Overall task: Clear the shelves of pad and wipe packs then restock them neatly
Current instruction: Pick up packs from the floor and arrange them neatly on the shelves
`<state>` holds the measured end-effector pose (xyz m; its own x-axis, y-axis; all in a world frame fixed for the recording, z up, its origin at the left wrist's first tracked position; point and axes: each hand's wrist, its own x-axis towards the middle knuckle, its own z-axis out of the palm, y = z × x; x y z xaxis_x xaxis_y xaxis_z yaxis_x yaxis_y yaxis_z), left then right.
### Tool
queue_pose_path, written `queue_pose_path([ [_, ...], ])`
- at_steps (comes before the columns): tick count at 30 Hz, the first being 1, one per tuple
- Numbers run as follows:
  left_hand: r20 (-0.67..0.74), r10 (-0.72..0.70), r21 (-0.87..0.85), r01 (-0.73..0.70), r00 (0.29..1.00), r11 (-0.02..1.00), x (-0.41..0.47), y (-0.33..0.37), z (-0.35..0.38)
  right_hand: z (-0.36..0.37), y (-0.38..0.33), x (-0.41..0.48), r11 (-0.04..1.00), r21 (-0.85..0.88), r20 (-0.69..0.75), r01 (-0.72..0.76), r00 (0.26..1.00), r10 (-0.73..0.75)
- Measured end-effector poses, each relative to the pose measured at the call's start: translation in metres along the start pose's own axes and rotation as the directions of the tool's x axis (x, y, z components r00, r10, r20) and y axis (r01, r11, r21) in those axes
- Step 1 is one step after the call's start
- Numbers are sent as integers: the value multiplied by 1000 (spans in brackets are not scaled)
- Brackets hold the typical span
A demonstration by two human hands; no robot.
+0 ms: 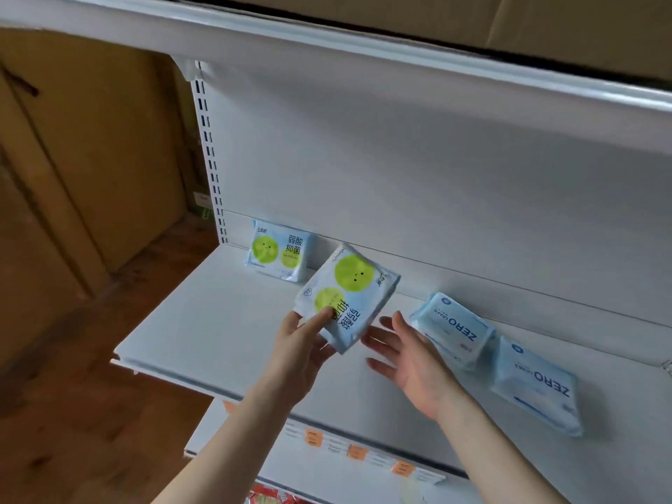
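Observation:
My left hand [304,349] grips a pale blue pack with green circles [351,291] by its lower corner and holds it tilted above the white shelf [203,329]. Just right of that pack, my right hand [407,354] is spread open, palm up, holding nothing. A matching green-circle pack [279,250] stands upright against the back panel at the shelf's left. Two light blue "ZERO" packs lie flat to the right: one [456,331] close behind my right hand, the other [537,385] further right.
A white shelf [327,49] juts out overhead. Below, a lower shelf edge [360,451] carries orange price tags. Brown cardboard boxes [91,158] stand to the left on a wooden floor [72,412].

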<state>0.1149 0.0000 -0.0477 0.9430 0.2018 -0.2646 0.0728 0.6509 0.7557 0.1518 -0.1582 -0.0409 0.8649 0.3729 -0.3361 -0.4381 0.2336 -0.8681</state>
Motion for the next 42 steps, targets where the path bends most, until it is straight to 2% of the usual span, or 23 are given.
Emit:
queue_pose_path([
  [3, -24, -42, 62, 43, 999, 997, 2, -1, -7, 25, 11, 12, 997, -71, 0, 33, 999, -33],
  [5, -84, -27, 82, 34, 996, 996, 8, 8, -19, 34, 9, 23, 996, -87, -41, 25, 999, -29],
  [7, -129, -3, 97, 16, 992, 995, 17, 24, -37, 38, 3, 32, 984, -178, -16, -1, 1000, -2],
  [11, -55, -27, 182, 36, 998, 983, 33, 52, -62, 51, -7, 49, 913, -405, 94, -54, 990, 101],
  [13, -43, -7, 196, 16, 999, 980, 40, 58, -69, 59, -6, 60, 917, -398, 63, -28, 996, 58],
  [15, -80, 46, 107, -37, 996, 994, 48, 60, -75, 64, -1, 72, 960, -279, 24, -26, 999, 34],
  [16, -117, 64, 54, -58, 991, 997, 53, 60, -79, 69, 1, 77, 969, -244, 24, -48, 998, 56],
  [18, -174, 75, -21, -80, 982, 997, 62, 60, -85, 80, 11, 86, 953, -285, 42, -100, 992, 117],
  [20, -202, 91, 42, -85, 975, 996, 70, 60, -90, 91, 21, 100, 931, -355, 13, -87, 995, 98],
  [21, -217, 127, 158, -93, 968, 983, 75, 60, -93, 97, 24, 109, 923, -379, -20, -62, 998, 59],
  [24, -221, 295, 538, -136, 930, 832, 91, 68, -107, 108, 27, 133, 893, -450, -93, 20, 993, -69],
  [27, -150, 346, 711, -142, 926, 689, 109, 76, -115, 117, 32, 148, 829, -556, -144, 66, 974, -174],
  [32, -124, 319, 797, -97, 939, 596, 130, 79, -117, 123, 38, 163, 746, -664, -196, 52, 951, -241],
  [37, -115, 304, 845, -68, 946, 531, 136, 81, -116, 120, 36, 170, 734, -678, -208, 39, 948, -242],
  [42, -177, 391, 884, -29, 903, 467, 120, 79, -103, 114, 27, 154, 726, -685, -188, 64, 947, -261],
])
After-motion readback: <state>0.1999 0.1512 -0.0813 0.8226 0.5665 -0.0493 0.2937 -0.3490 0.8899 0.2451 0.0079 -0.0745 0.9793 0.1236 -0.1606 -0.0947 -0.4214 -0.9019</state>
